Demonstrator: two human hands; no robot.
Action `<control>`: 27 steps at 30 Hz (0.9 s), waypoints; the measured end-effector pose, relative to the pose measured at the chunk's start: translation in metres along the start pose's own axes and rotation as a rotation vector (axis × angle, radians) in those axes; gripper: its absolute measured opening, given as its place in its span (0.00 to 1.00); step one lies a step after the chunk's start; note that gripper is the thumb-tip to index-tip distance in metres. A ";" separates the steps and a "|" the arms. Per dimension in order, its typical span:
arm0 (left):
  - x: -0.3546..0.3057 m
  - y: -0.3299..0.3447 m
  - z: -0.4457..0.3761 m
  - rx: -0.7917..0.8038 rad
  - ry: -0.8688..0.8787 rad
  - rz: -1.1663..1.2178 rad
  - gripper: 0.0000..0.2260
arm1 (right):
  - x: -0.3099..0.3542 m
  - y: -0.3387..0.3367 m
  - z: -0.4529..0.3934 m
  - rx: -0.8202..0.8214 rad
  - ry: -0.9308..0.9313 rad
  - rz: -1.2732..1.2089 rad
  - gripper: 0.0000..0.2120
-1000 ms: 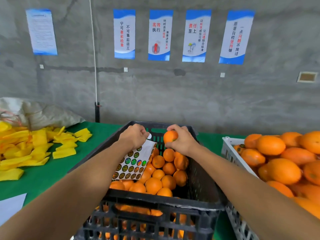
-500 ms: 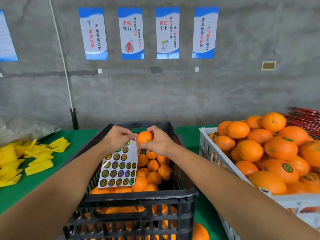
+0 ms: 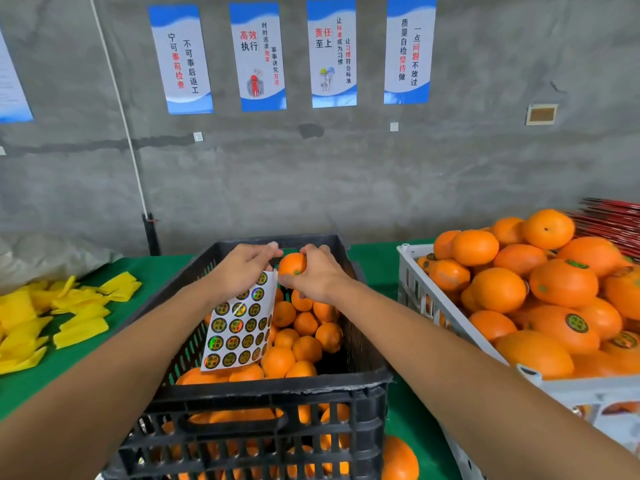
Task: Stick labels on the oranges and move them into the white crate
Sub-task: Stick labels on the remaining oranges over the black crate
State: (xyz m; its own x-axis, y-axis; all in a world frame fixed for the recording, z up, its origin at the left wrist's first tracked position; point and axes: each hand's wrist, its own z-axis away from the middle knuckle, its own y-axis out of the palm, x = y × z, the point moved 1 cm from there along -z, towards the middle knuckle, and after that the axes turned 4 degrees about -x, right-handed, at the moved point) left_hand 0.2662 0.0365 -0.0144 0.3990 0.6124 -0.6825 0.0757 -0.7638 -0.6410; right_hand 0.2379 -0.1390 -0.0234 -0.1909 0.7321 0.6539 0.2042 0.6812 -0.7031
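Observation:
My right hand (image 3: 317,277) grips a small orange (image 3: 292,264) above the black crate (image 3: 263,400), which holds several loose oranges (image 3: 294,348). My left hand (image 3: 242,268) pinches the top of a white sheet of round labels (image 3: 239,327), which hangs down over the crate. Its fingertips sit right beside the held orange. To the right stands the white crate (image 3: 420,299), heaped with larger oranges (image 3: 561,287), some carrying round labels.
Yellow foam wrappers (image 3: 45,317) lie scattered on the green table (image 3: 374,268) at the left. One orange (image 3: 398,459) sits on the table between the two crates. A grey wall with blue posters (image 3: 258,55) stands behind, and red sticks (image 3: 613,223) lie at the far right.
The view swung right, bringing more of the white crate into sight. Both hands stayed together over the black crate, with the orange held close to the label sheet's top.

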 end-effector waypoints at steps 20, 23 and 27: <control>-0.015 0.004 0.012 0.044 0.194 -0.011 0.17 | 0.000 -0.006 0.001 -0.104 -0.237 0.205 0.35; -0.010 0.004 0.010 0.049 0.187 -0.096 0.18 | -0.001 -0.004 0.001 -0.089 -0.249 0.212 0.35; -0.011 0.002 0.008 0.039 0.184 -0.113 0.21 | 0.003 -0.005 0.003 -0.081 -0.253 0.182 0.33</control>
State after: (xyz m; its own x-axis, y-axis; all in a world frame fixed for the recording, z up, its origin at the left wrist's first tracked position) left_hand 0.2551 0.0297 -0.0113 0.5503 0.6436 -0.5319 0.0956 -0.6814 -0.7256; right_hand 0.2339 -0.1405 -0.0187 -0.3745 0.8257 0.4218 0.3309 0.5440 -0.7711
